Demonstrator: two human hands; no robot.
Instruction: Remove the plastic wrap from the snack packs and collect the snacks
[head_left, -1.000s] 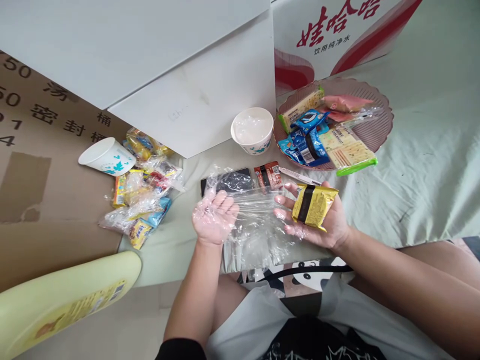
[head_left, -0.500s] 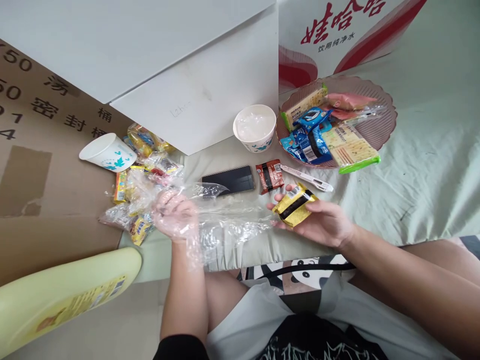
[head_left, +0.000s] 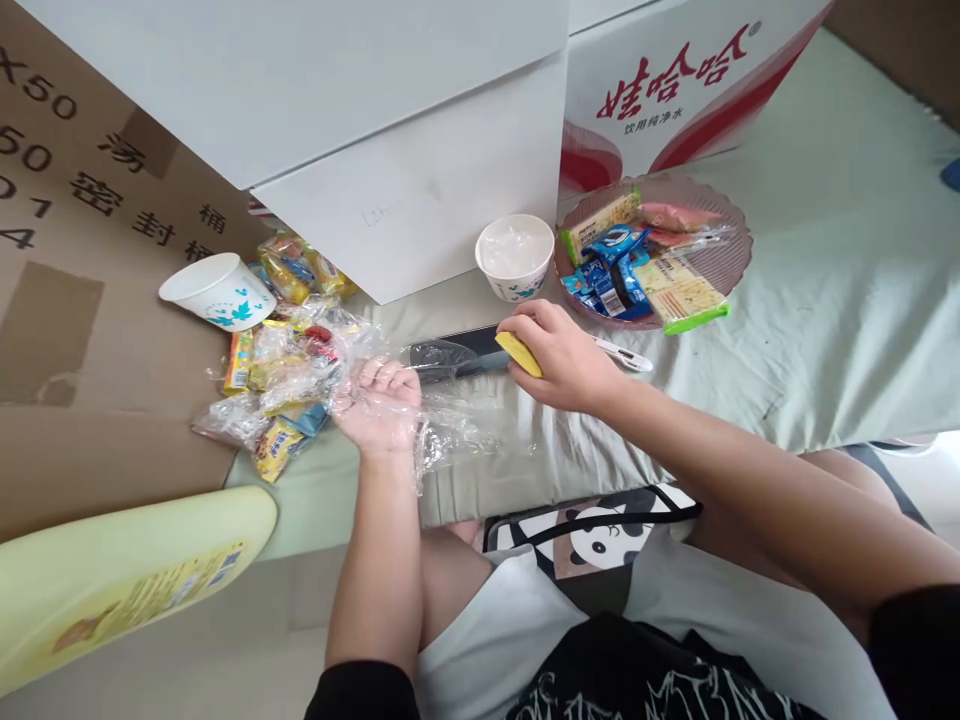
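My right hand (head_left: 566, 365) grips a small yellow snack packet (head_left: 517, 353) between thumb and fingers, above the phone (head_left: 480, 350), which lies partly covered. A slim white object, perhaps a box cutter (head_left: 628, 356), lies just beyond that hand. My left hand (head_left: 381, 405) is palm up with curled fingers, closed on a clear plastic bag (head_left: 461, 435) that trails to the right. Beside it is a heap of wrapped snacks (head_left: 289, 365) and loose clear plastic. The red packet seen earlier is hidden by my right hand.
A paper cup (head_left: 221, 292) lies tilted on the snack heap. Another paper cup (head_left: 516, 258) with clear plastic inside stands by the white box (head_left: 450, 190). A pink scalloped plate (head_left: 731, 255) holds several packets. A yellow-green container (head_left: 150, 580) is at lower left.
My right hand has turned palm down and moved up and left with the yellow packet, over the red packet's place. My left hand has shifted slightly right and up with the bag.
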